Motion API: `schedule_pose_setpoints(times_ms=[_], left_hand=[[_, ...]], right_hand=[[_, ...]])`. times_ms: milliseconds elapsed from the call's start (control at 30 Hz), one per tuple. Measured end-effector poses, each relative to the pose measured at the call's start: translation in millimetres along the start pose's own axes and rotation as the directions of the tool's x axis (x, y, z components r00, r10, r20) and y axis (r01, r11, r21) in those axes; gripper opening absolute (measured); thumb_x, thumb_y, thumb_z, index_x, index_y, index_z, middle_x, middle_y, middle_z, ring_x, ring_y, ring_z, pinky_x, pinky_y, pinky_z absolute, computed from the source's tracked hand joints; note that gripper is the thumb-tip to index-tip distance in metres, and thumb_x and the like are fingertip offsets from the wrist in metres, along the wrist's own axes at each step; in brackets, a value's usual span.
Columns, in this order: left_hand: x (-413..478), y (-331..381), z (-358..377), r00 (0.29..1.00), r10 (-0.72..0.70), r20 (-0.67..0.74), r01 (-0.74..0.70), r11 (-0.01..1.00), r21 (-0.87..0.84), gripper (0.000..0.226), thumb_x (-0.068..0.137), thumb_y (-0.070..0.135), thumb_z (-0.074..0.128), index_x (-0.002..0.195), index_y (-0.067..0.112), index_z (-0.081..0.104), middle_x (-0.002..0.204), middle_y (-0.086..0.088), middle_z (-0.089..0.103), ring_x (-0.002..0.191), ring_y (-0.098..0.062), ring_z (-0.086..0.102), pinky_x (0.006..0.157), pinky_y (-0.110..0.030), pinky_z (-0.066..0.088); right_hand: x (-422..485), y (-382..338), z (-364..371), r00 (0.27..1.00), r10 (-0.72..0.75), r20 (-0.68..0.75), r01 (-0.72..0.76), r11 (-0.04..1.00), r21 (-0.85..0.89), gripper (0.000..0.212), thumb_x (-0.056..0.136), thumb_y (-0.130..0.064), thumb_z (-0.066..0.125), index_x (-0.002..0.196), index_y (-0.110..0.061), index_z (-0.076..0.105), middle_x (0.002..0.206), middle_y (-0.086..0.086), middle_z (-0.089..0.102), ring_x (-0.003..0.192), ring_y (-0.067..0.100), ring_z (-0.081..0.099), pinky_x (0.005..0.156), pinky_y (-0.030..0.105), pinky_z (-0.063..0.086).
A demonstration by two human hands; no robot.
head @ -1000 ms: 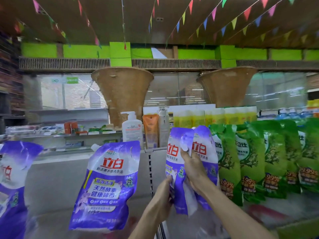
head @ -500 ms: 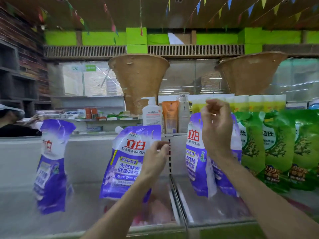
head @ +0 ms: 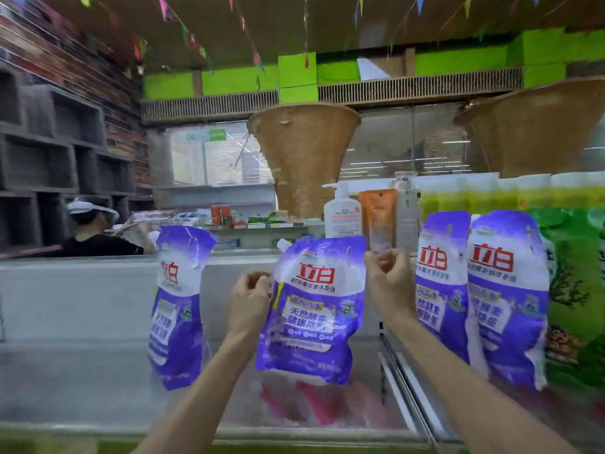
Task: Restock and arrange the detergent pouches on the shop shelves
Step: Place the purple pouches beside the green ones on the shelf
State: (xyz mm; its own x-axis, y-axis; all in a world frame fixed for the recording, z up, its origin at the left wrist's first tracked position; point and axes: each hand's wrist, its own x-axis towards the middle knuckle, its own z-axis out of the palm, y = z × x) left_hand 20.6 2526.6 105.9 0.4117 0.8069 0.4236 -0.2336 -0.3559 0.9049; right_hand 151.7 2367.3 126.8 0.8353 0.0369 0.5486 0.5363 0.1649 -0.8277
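Several purple detergent pouches stand upright on the white shelf. The middle purple pouch faces me. My left hand grips its upper left edge with curled fingers. My right hand pinches its top right corner. Another purple pouch stands apart to the left, turned slightly sideways. Two more purple pouches stand side by side on the right, past the shelf divider. Green pouches follow them at the far right.
Behind the pouches stand a white pump bottle, an orange tube and a pale bottle. A woven basket hangs above. A person in a white visor works behind the shelf at the left.
My view has swung left. My right hand left the two right pouches and came down to the middle pouch's top right corner. My left hand shifted from that corner to its left edge.
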Motion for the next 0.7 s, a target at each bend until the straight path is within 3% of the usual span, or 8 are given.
schedule_pose_setpoints(times_ms=[100,167,267,367,567,633,700], left_hand=[[2,-16,-1,0.995,-0.103,0.008,0.103,0.995,0.017,0.007,0.098,0.013,0.051,0.095,0.012,0.058,0.088,-0.011,0.069,0.065,-0.016,0.063,0.060,-0.027,0.049],[4,-27,2,0.971,-0.232,0.063,0.236,0.970,-0.056,0.009,0.099,0.017,0.050,0.101,0.008,0.054,0.072,-0.008,0.069,0.047,-0.013,0.061,0.044,-0.024,0.048],[13,-46,10,0.940,-0.314,0.134,0.323,0.945,-0.052,0.025,0.099,0.027,0.048,0.109,0.005,0.053,0.080,-0.017,0.072,0.065,-0.028,0.063,0.063,-0.041,0.053],[17,-54,15,0.924,-0.326,0.198,0.342,0.938,-0.056,0.037,0.101,0.033,0.044,0.103,-0.001,0.059,0.087,-0.018,0.073,0.076,-0.036,0.067,0.079,-0.048,0.055],[19,-56,14,0.924,-0.329,0.193,0.351,0.932,-0.090,0.046,0.100,0.034,0.050,0.098,-0.009,0.066,0.084,-0.024,0.075,0.080,-0.038,0.073,0.081,-0.054,0.057],[15,-49,16,0.940,-0.300,0.162,0.323,0.935,-0.147,0.043,0.101,0.029,0.050,0.094,-0.010,0.066,0.081,-0.022,0.075,0.078,-0.037,0.072,0.079,-0.050,0.057],[8,-41,17,0.949,-0.282,0.141,0.305,0.935,-0.182,0.039,0.101,0.026,0.050,0.080,-0.002,0.068,0.072,-0.016,0.073,0.071,-0.030,0.067,0.070,-0.040,0.056]], right_hand=[[-3,29,10,0.955,0.290,0.055,-0.288,0.957,-0.036,0.043,0.084,-0.040,0.073,0.105,-0.006,0.054,0.095,0.006,0.064,0.087,0.026,0.062,0.067,0.030,0.047],[-5,46,19,0.895,0.406,0.185,-0.418,0.908,0.028,0.049,0.081,-0.043,0.076,0.108,-0.007,0.058,0.102,0.010,0.071,0.091,0.029,0.069,0.075,0.039,0.056],[-11,53,27,0.778,0.472,0.414,-0.553,0.828,0.094,0.029,0.087,-0.032,0.073,0.102,-0.009,0.064,0.094,0.013,0.077,0.084,0.033,0.074,0.080,0.047,0.060],[-15,54,34,0.720,0.483,0.498,-0.625,0.763,0.164,0.026,0.091,-0.028,0.068,0.107,-0.009,0.064,0.096,0.015,0.077,0.084,0.036,0.075,0.084,0.053,0.059],[-18,44,38,0.769,0.429,0.474,-0.598,0.745,0.296,0.024,0.097,-0.026,0.059,0.109,-0.005,0.065,0.090,0.017,0.077,0.075,0.037,0.075,0.065,0.048,0.062],[-19,33,35,0.800,0.382,0.463,-0.557,0.760,0.334,0.021,0.098,-0.024,0.057,0.104,-0.005,0.066,0.082,0.014,0.078,0.066,0.032,0.075,0.053,0.041,0.061],[-19,23,31,0.823,0.338,0.456,-0.518,0.777,0.359,0.021,0.098,-0.023,0.058,0.104,-0.005,0.067,0.081,0.012,0.078,0.065,0.030,0.075,0.052,0.041,0.061]])
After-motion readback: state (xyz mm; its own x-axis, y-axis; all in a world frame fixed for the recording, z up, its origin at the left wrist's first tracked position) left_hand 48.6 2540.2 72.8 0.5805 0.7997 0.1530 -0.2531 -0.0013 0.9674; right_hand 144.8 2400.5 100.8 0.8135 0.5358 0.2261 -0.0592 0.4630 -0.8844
